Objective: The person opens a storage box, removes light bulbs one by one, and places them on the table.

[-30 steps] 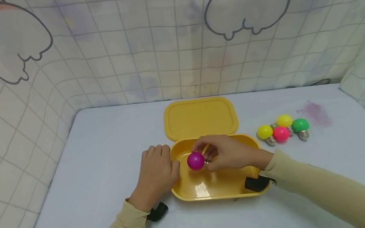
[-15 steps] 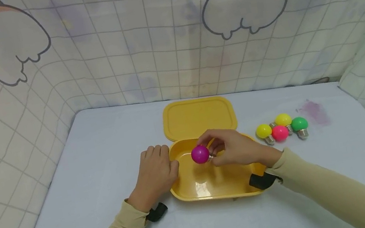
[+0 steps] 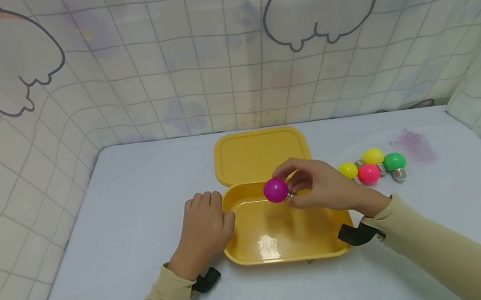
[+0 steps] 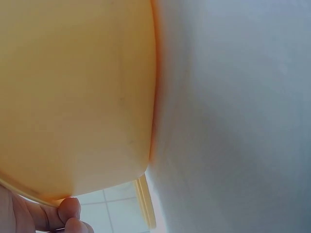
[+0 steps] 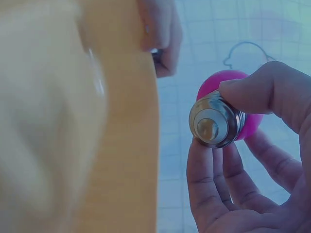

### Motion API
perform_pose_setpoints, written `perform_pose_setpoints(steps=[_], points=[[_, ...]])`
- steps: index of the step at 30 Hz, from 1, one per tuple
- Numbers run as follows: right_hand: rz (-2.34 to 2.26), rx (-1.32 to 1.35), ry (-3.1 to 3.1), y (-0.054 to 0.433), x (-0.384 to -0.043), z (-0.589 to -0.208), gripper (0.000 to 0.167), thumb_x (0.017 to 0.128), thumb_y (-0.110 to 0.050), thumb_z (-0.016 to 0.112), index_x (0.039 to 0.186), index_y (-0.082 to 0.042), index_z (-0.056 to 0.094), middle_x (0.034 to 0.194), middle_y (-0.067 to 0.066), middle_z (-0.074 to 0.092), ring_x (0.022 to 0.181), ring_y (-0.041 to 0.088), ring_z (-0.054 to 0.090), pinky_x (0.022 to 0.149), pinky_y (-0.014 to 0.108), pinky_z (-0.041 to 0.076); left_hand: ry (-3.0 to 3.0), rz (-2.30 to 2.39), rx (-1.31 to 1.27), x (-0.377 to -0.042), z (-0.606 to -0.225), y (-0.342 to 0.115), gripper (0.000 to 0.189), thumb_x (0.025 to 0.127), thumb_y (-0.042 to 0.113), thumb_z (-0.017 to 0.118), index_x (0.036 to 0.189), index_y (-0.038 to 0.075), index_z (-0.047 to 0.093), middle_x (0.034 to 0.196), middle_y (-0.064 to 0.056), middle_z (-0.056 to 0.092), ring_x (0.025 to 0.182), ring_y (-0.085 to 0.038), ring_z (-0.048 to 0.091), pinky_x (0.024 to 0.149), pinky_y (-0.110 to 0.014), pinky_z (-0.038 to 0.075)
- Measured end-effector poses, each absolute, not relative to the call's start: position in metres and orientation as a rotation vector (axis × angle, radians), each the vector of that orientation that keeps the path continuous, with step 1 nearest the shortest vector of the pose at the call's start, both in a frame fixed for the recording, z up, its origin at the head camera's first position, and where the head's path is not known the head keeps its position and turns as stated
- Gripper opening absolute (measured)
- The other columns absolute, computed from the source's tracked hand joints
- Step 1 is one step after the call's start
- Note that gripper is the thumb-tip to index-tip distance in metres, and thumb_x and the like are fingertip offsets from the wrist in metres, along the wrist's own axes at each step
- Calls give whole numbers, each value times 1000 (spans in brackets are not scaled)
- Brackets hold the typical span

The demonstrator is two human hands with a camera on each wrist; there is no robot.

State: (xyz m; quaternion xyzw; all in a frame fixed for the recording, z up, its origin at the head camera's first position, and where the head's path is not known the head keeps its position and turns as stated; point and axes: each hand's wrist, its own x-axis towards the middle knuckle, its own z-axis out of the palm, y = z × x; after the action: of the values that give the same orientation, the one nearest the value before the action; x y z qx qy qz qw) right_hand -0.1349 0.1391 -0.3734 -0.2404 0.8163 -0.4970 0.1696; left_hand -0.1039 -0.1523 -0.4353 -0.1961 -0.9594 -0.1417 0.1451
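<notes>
A magenta light bulb [image 3: 275, 190] is pinched by its metal screw base between the thumb and fingers of my right hand [image 3: 324, 186]. It is held above the far part of a yellow plastic box [image 3: 288, 258]. In the right wrist view the silver base [image 5: 211, 125] faces the camera and the thumb presses on its side. My left hand [image 3: 203, 226] grips the left rim of the box, its fingertips [image 4: 69, 208] right at the rim in the left wrist view. The box's outer wall [image 4: 77, 107] fills much of that view.
A yellow lid [image 3: 260, 154] lies flat behind the box. To the right are several bulbs: a green bulb [image 3: 394, 161], a pink bulb [image 3: 369, 174] and two yellow ones [image 3: 373, 156]. A patterned cloth [image 3: 213, 47] hangs behind the white table [image 3: 144, 177].
My right hand has carried the magenta bulb to the right and toward the far rim of the box. My left hand stays at the left rim.
</notes>
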Motion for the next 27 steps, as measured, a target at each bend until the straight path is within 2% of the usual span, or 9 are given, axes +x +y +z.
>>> perform_pose_setpoints(steps=[16, 23, 27], points=[[-1498, -598, 2391, 165, -133, -368, 51, 83, -4, 79, 129, -15, 61, 132, 8, 65, 109, 24, 67, 96, 17, 54, -2756, -402, -576, -106, -440, -153, 15, 89, 15, 53, 80, 9, 44, 70, -3, 36, 68, -21, 33, 71, -35, 29], [-1583, -564, 2394, 177, -131, -365, 51, 84, -2, 77, 131, -12, 60, 132, 9, 63, 106, 20, 67, 95, 17, 55, -2776, -417, -567, -105, -437, -153, 14, 89, 15, 53, 80, 8, 44, 70, -3, 36, 68, -21, 34, 72, -36, 31], [-1595, -505, 2433, 186, -130, -363, 49, 86, -4, 77, 131, -13, 60, 131, 6, 62, 107, 17, 67, 94, 16, 55, -2787, -421, -567, -105, -437, -152, 15, 90, 15, 53, 80, 9, 44, 70, -3, 37, 68, -21, 34, 72, -36, 32]])
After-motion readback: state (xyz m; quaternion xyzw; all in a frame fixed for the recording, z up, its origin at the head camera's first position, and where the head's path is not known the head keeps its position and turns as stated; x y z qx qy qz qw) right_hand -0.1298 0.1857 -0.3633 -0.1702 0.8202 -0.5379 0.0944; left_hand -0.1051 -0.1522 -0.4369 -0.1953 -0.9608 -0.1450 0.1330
